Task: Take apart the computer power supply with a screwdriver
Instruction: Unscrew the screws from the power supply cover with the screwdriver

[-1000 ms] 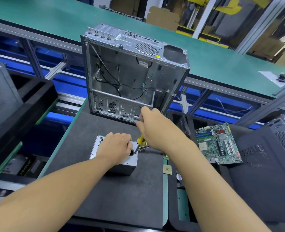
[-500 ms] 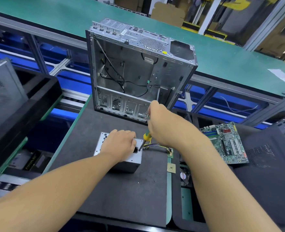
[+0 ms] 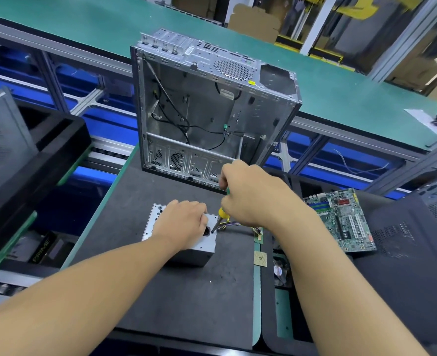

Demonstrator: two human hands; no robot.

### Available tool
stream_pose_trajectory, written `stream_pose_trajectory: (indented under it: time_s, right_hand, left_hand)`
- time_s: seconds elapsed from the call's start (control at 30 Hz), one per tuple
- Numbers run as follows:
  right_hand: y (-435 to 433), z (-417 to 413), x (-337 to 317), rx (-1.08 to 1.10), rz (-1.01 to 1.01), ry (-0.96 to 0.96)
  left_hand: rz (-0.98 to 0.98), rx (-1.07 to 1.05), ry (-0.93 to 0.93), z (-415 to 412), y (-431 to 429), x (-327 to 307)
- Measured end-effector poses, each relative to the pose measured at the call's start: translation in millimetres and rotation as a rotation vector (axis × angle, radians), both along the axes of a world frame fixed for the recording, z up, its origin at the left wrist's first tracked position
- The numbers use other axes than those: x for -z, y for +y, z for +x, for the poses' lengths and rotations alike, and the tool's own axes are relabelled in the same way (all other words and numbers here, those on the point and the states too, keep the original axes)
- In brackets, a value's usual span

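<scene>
- Workbench surface: dark grey foam mat [image 3: 160,291], set in front of a green conveyor belt [image 3: 109,29] that ran across the background.
- Power supply [image 3: 208,244]: silver metal box, lay flat near the middle of the mat, well in front of the case; a black socket [image 3: 207,231] showed on its upper face.
- Left hand [image 3: 181,224]: rested on top of the power supply, fingers curled over its far edge, gripping the box.
- Right hand [image 3: 250,196]: closed around the handle of the screwdriver [image 3: 222,213], above and to the right of the power supply.
- Screwdriver: yellow and green handle, shaft tilted down and left, tip at the right edge of the upper face, just beside the socket.
- Cable bundle [image 3: 231,224]: multicoloured wires, ran from the right side of the power supply across the mat.
- Computer case [image 3: 199,111]: bare metal, upright, open side toward the camera, loose black wires inside.
- Motherboard [image 3: 343,222]: green, lay flat to the right.
- Processor chip [image 3: 260,259]: at the right edge of the mat.
</scene>
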State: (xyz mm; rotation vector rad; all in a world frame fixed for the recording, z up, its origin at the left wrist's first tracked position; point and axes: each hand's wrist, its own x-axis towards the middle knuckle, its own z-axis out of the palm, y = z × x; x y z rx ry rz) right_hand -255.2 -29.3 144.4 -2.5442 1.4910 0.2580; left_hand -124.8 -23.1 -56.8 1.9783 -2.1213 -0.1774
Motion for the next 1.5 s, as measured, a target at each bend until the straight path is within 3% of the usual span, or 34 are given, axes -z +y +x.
stream_pose_trajectory:
  time_s: [0.07,0.23,0.3,0.4,0.47,0.6,0.73,0.93,1.1,1.2,1.5]
  right_hand:
    - [-0.7,-0.3,0.2,0.02,-0.004,-0.005]
    - [1.8,6.8,8.5,0.003,-0.243,0.073]
    - [-2.0,10.3,4.1,-0.047,-0.164,0.073]
    - [-9.1,11.0,-13.4,-0.028,0.143,0.067]
    - [-10.6,11.1,-17.4,0.003,0.2,0.103]
    - [-8.5,17.6,-8.5,0.091,0.037,0.12]
    - [-6.8,21.9,-3.4,0.031,-0.116,0.247]
    - [-10.4,14.1,-18.3,0.047,0.234,0.054]
    - [-6.9,18.3,-6.6,0.176,0.039,0.114]
    - [-4.9,27.8,0.1,0.116,-0.065,0.111]
    - [-0.2,28.0,1.6,0.151,0.047,-0.048]
  left_hand:
    - [-0.026,0.022,0.024,0.4,0.4,-1.7]
    - [-0.123,0.17,0.104,4.7,4.6,-5.0]
    - [-0.135,0.194,0.151,6.8,6.1,-6.9]
    - [-0.096,0.206,0.242,8.6,5.7,-7.8]
    - [-0.07,0.217,0.282,9.5,5.6,-7.3]
    - [-0.066,0.254,0.302,11.2,3.6,-7.8]
    - [-0.043,0.272,0.292,12.4,3.2,-8.6]
    - [-0.044,0.291,0.313,11.8,3.7,-9.4]
    - [-0.034,0.305,0.299,11.3,5.2,-6.0]
    - [-0.035,0.303,0.296,10.0,4.8,-1.4]
    - [-0.064,0.304,0.288,9.3,4.4,6.2]
